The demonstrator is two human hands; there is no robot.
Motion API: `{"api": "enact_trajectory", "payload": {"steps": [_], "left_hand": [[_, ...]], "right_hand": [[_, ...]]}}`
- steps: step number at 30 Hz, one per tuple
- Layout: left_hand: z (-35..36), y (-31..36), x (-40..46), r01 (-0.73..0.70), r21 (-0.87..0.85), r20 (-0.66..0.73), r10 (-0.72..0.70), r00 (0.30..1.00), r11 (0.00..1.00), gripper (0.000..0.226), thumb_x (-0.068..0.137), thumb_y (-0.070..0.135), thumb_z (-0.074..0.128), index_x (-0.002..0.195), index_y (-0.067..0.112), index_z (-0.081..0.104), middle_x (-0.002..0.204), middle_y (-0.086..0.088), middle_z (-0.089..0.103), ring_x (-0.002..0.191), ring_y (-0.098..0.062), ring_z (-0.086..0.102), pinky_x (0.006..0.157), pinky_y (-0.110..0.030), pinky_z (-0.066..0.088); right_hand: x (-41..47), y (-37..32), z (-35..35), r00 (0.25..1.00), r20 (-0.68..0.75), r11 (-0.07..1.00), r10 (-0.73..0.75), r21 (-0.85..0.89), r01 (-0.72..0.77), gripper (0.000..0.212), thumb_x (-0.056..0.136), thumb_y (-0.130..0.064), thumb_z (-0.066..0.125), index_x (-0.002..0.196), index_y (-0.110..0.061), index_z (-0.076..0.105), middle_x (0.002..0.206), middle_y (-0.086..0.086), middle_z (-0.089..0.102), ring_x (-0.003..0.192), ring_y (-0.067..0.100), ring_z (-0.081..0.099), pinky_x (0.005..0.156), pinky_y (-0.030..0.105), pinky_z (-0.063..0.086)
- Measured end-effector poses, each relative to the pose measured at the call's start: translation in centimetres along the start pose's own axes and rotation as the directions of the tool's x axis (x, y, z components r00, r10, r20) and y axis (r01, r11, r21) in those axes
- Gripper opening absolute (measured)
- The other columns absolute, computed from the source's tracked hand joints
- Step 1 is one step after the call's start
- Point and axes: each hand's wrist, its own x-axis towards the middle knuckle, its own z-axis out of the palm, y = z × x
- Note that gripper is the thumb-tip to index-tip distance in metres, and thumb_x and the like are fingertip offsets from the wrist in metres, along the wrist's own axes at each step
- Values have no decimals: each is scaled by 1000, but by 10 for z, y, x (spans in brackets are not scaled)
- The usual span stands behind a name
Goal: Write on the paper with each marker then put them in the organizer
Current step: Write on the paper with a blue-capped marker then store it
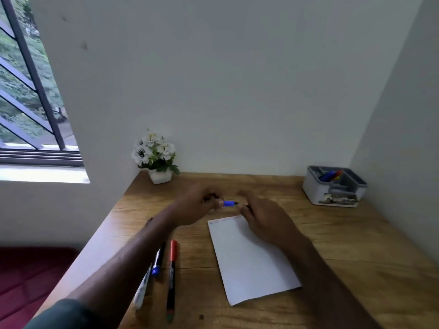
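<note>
step: we hold the blue marker [228, 203] above the paper [251, 260] | fingers: left hand [199, 205] pinches its body, right hand [261, 219] pinches something small, maybe its cap | next: write, then organizer [335, 186] far right on bench [356, 269]

Both hands meet above the far end of the paper [249, 260], which lies on a wooden desk [344, 245]. The left hand [197, 205] grips a blue marker [229, 203] with its dark tip pointing right; the right hand [261, 217] is curled just beside that tip, apparently pinching something dark, too blurred to identify. Left of the paper, partly under the left forearm, lie a red marker [172, 269], a blue-banded marker [158, 262] and a white marker [142, 290]. A grey organizer [316, 186] at the far right holds blue and red markers. White flowers in a pot [155, 157] stand in the far left corner beside a window [28, 91].
</note>
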Motion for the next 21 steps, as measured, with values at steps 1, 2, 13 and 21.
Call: {"api": "enact_trajectory", "payload": {"steps": [1, 2, 13, 21], "left_hand": [[2, -4, 0, 38, -18, -5, -38, 999, 999, 9, 91, 17, 63, 87, 25, 65, 72, 10, 64, 67, -2, 58, 65, -25, 45], [3, -9, 0, 72, -31, -10, -72, 997, 997, 11, 92, 16, 63, 94, 27, 63, 74, 9, 66, 69, -2, 61, 67, -22, 46], [13, -23, -4, 123, 219, 83, -144, 986, 968, 11, 89, 28, 68, 100, 27, 70, 98, 14, 65, 90, -2, 55, 75, -21, 43], [14, -11, -6, 82, 277, 233, -149, 961, 958, 42, 85, 53, 66, 121, 30, 64, 111, 11, 59, 99, -6, 54, 86, -30, 50]], "right_hand": [[-2, 5, -2, 999, -29, 997, 15, 74, -13, 38, 105, -28, 44, 143, -31, 43, 109, 0, 69, 97, 22, 64, 73, 32, 41], [-2, 9, -4, 996, -91, 990, 21, 140, -8, 43, 103, -17, 45, 142, -34, 43, 105, -2, 67, 92, 18, 63, 74, 31, 45], [5, 14, 10, 938, -115, 518, 328, 852, -77, 14, 88, -13, 60, 87, 0, 54, 72, 8, 63, 65, 18, 57, 59, 29, 45], [-2, 1, 24, 912, 47, 618, 407, 721, -312, 23, 102, -28, 53, 87, -17, 67, 79, 3, 69, 72, 7, 59, 71, 28, 45]]}}
